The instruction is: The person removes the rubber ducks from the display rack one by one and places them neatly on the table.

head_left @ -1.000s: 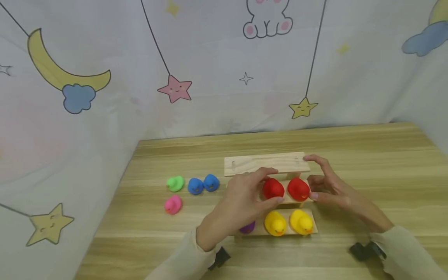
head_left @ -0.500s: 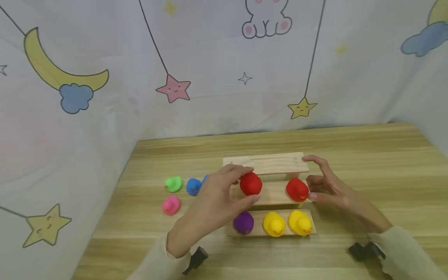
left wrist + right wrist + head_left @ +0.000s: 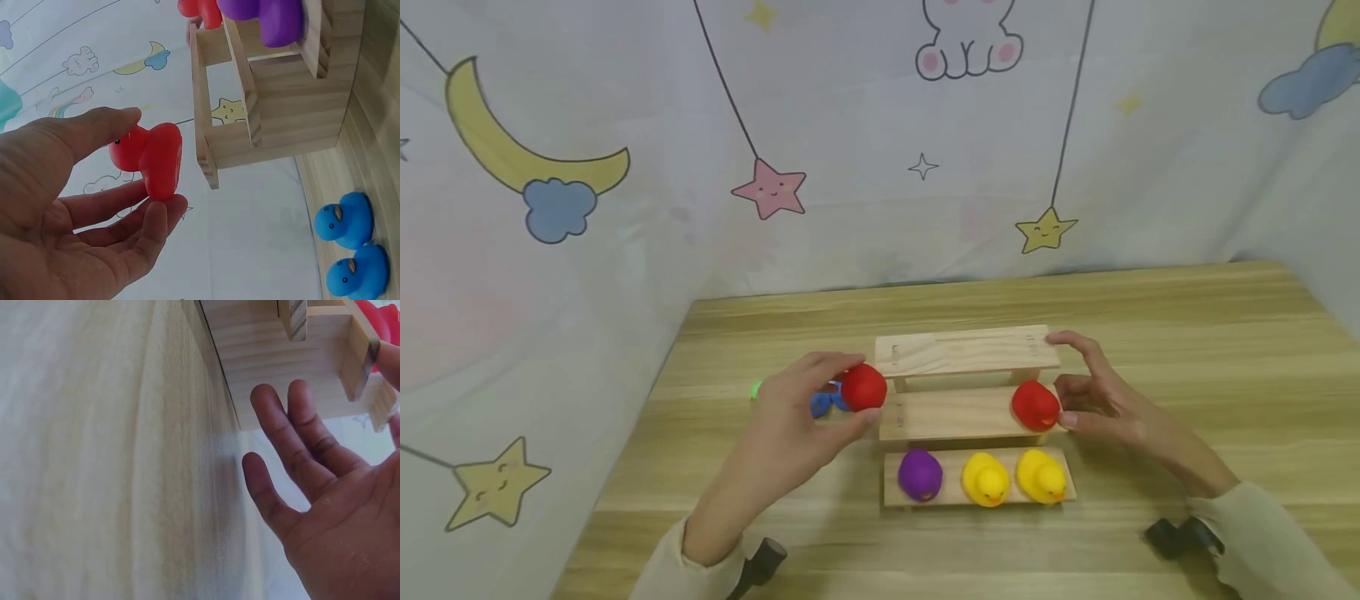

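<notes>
My left hand (image 3: 786, 425) pinches a red rubber duck (image 3: 864, 387) between thumb and fingers, just off the left end of a three-tier wooden rack (image 3: 955, 415). In the left wrist view that duck (image 3: 159, 159) is up in the air. At the rack's right end is my right hand (image 3: 1120, 408), its index fingertip at the top tier and its thumb at the middle tier. Beside that thumb a second red duck (image 3: 1036, 407) sits on the middle tier. One purple duck (image 3: 921, 476) and two yellow ducks (image 3: 987, 480) stand along the bottom tier.
Two blue ducks (image 3: 353, 219) lie on the wooden table (image 3: 1210, 350) left of the rack. A green duck (image 3: 756, 390) is mostly hidden behind my left hand. A patterned white cloth (image 3: 865, 233) hangs behind the table.
My left hand has carried the red duck leftward off the middle tier, past the rack's left end. It now covers the pink duck and most of the green one. The right hand has stayed put.
</notes>
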A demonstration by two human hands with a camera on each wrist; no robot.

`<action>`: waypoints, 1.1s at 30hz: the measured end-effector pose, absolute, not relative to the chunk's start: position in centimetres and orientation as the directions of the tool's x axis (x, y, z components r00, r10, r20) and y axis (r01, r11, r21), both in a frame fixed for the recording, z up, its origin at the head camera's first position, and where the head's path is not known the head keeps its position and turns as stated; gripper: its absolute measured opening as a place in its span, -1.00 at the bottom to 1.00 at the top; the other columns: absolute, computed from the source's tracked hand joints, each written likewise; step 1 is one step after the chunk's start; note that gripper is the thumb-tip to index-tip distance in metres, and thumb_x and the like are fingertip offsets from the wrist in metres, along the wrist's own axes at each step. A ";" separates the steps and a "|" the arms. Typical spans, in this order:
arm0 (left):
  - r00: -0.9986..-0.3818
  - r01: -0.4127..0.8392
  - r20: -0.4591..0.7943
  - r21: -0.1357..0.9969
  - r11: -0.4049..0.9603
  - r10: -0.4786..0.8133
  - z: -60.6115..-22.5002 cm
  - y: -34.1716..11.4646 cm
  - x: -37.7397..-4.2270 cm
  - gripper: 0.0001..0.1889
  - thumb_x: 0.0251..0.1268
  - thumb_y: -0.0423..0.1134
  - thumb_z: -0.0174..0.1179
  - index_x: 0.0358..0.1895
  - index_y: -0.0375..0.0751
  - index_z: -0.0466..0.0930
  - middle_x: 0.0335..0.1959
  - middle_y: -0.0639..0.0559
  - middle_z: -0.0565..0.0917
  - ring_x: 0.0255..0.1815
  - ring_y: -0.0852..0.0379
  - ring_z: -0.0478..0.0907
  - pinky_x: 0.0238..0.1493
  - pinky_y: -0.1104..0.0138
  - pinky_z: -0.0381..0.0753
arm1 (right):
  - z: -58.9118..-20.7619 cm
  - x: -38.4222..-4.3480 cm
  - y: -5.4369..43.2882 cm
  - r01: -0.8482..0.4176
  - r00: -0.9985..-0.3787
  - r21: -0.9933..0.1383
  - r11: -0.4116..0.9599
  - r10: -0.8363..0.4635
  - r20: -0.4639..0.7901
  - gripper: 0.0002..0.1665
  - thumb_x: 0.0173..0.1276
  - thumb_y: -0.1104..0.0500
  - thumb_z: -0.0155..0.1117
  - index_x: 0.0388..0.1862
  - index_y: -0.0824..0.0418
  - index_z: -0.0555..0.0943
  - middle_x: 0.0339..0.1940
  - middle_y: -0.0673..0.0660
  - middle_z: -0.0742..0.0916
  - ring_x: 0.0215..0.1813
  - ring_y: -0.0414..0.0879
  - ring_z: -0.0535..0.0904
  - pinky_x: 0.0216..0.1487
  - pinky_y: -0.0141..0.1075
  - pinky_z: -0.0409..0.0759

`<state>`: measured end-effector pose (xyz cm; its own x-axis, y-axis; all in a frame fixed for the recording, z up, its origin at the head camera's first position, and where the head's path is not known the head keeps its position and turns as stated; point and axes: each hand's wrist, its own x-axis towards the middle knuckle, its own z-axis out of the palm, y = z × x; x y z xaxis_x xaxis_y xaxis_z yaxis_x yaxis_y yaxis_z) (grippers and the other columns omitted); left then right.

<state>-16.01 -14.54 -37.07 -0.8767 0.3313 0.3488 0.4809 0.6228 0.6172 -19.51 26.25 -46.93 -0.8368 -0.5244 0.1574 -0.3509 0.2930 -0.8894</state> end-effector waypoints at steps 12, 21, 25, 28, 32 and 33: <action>-0.914 0.399 0.321 0.610 0.685 0.247 -38.0 -18.3 -15.2 -0.45 0.17 -0.22 0.64 0.26 -0.04 0.74 0.09 0.15 0.81 0.01 0.19 0.73 -0.11 0.40 0.67 | -46.6 -19.3 26.4 -0.327 -0.854 -0.887 0.328 -0.505 0.128 0.07 0.47 0.27 0.26 0.75 -0.06 -0.12 0.04 0.20 0.80 0.08 -0.11 0.75 0.21 -0.36 0.67; -0.951 0.307 0.230 0.616 0.725 0.207 -39.5 -20.6 -14.7 -0.46 0.25 -0.13 0.60 0.30 -0.05 0.72 0.06 0.12 0.82 0.06 0.12 0.73 -0.02 0.26 0.71 | -46.9 -19.4 26.3 -0.348 -0.838 -0.890 0.296 -0.524 0.153 0.07 0.45 0.28 0.25 0.74 -0.03 -0.12 -0.05 0.11 0.83 0.03 -0.07 0.76 0.20 -0.36 0.69; -0.951 0.305 0.224 0.604 0.736 0.211 -40.2 -21.2 -14.9 -0.48 0.25 -0.13 0.60 0.28 -0.05 0.74 0.04 0.12 0.83 0.07 0.11 0.74 0.02 0.17 0.69 | -46.9 -19.4 26.3 -0.341 -0.846 -0.886 0.316 -0.513 0.143 0.08 0.45 0.26 0.25 0.75 -0.05 -0.12 -0.04 0.11 0.83 0.03 -0.08 0.76 0.19 -0.36 0.68; -0.953 0.302 0.218 0.587 0.751 0.213 -40.9 -21.5 -15.2 -0.48 0.24 -0.13 0.60 0.26 -0.08 0.74 0.03 0.10 0.84 0.05 0.10 0.75 0.01 0.16 0.71 | -46.9 -19.4 26.4 -0.324 -0.860 -0.882 0.341 -0.496 0.124 0.08 0.45 0.22 0.26 0.75 -0.08 -0.12 0.02 0.14 0.83 0.07 -0.09 0.76 0.20 -0.36 0.68; -0.959 0.281 0.188 0.578 0.766 0.210 -41.8 -21.9 -15.5 -0.48 0.23 -0.13 0.61 0.26 -0.10 0.75 0.02 0.08 0.85 0.03 0.09 0.73 -0.03 0.21 0.75 | -46.7 -19.3 26.4 -0.299 -0.873 -0.877 0.376 -0.479 0.092 0.07 0.48 0.18 0.27 0.75 -0.12 -0.12 0.13 0.19 0.81 0.13 -0.13 0.74 0.21 -0.34 0.67; -0.960 0.280 0.185 0.580 0.765 0.211 -42.1 -21.9 -15.5 -0.48 0.22 -0.14 0.62 0.25 -0.10 0.75 0.02 0.08 0.85 0.03 0.09 0.73 -0.03 0.21 0.74 | -46.7 -19.2 26.4 -0.292 -0.876 -0.875 0.385 -0.475 0.083 0.07 0.48 0.17 0.27 0.75 -0.14 -0.12 0.16 0.20 0.80 0.15 -0.14 0.73 0.21 -0.34 0.67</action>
